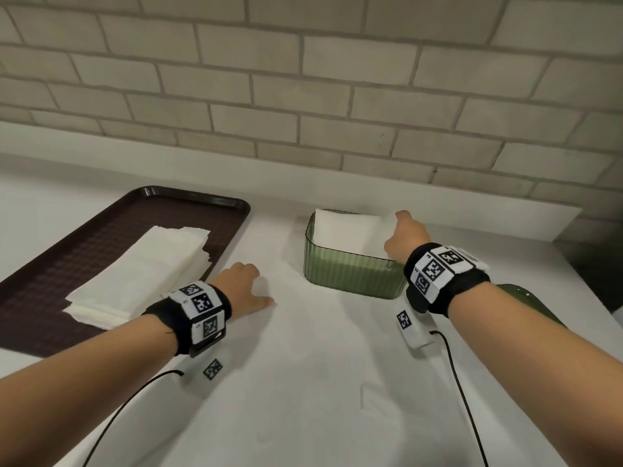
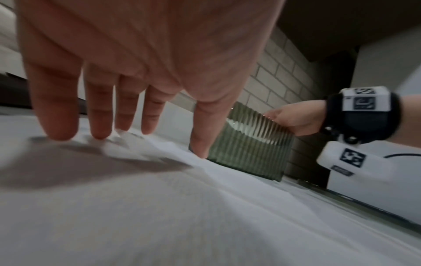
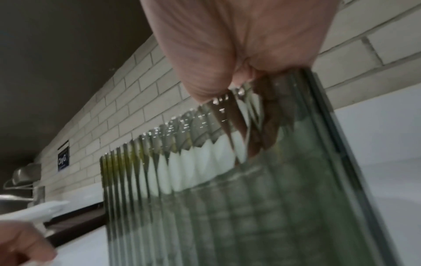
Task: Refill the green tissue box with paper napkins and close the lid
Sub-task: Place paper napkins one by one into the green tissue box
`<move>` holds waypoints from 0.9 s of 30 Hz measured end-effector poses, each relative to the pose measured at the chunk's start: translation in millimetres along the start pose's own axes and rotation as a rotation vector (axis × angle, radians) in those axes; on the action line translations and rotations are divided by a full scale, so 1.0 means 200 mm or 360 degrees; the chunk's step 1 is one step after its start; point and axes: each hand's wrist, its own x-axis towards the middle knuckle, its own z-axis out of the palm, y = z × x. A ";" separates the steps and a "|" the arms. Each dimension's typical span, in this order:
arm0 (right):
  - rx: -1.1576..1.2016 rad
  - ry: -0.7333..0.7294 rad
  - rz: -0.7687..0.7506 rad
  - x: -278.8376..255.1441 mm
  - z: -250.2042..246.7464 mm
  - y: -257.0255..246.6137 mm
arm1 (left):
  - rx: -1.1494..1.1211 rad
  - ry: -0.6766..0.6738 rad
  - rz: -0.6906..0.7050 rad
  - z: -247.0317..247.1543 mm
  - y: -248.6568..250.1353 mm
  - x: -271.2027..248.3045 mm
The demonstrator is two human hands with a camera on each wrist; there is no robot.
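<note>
The green ribbed tissue box (image 1: 354, 273) stands open on the white cloth, with white paper napkins (image 1: 347, 230) lying tilted inside it. My right hand (image 1: 406, 235) is at the box's right end. Its thumb lies on top of the napkins and its fingers reach down inside, holding that end. In the right wrist view those fingers show only blurred through the box wall (image 3: 250, 207). My left hand (image 1: 246, 288) rests open on the cloth left of the box, fingers (image 2: 100, 108) spread and holding nothing. The green lid (image 1: 529, 305) lies behind my right forearm.
A brown tray (image 1: 101, 237) at the left holds a stack of spare napkins (image 1: 145, 274). A tiled wall runs along the back of the counter. The counter's edge drops off at the far right. Cables trail from both wrist cameras.
</note>
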 end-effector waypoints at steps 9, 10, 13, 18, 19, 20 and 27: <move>-0.0213 0.0222 -0.0217 -0.01 0.03 0.02 | 0.0110 0.0036 -0.0135 -0.03 0.06 0.14; -0.0175 0.0255 -0.0230 -0.01 0.02 0.03 | 0.0095 0.0022 -0.0122 -0.03 0.06 0.15; 0.0003 0.0344 -0.0230 0.00 -0.02 0.04 | 0.0067 0.0001 -0.0061 -0.05 0.06 0.16; 0.0395 0.0350 -0.0061 0.04 -0.11 0.06 | 0.0107 0.0090 0.0027 -0.08 0.08 0.17; 0.0421 0.0313 -0.0021 0.05 -0.12 0.07 | 0.0106 0.0115 0.0032 -0.10 0.07 0.16; 0.0421 0.0261 0.0021 0.07 -0.13 0.08 | 0.0091 0.0145 0.0032 -0.12 0.07 0.15; 0.0352 0.0065 0.0167 0.11 -0.12 0.10 | -0.0278 0.0363 0.0073 -0.33 -0.01 0.06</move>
